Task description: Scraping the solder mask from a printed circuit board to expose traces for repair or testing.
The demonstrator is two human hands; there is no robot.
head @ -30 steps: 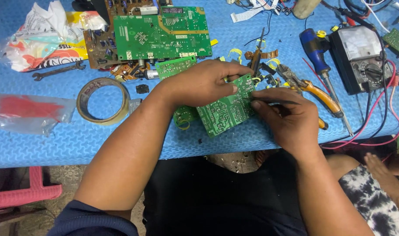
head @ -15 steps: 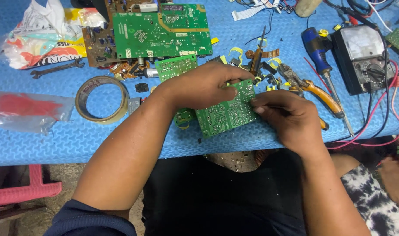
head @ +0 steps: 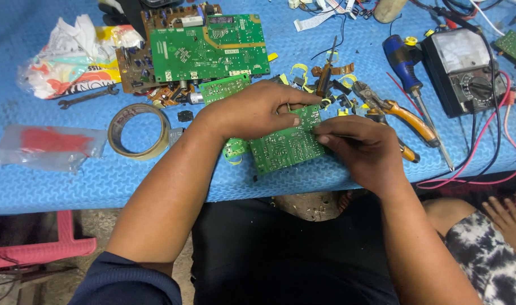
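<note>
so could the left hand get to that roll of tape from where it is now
Probably yes. The roll of tape lies flat on the blue mat just outside the left forearm, with nothing between them. But the left hand is gripping the small green circuit board, so it would have to let go first.

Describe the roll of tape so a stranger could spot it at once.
Start from the blue foam mat and find the large green circuit board at its far edge. Nearer, left of the left hand, lies the tape roll, flat on its side. It is the only round, hollow, tan ring there.
</note>
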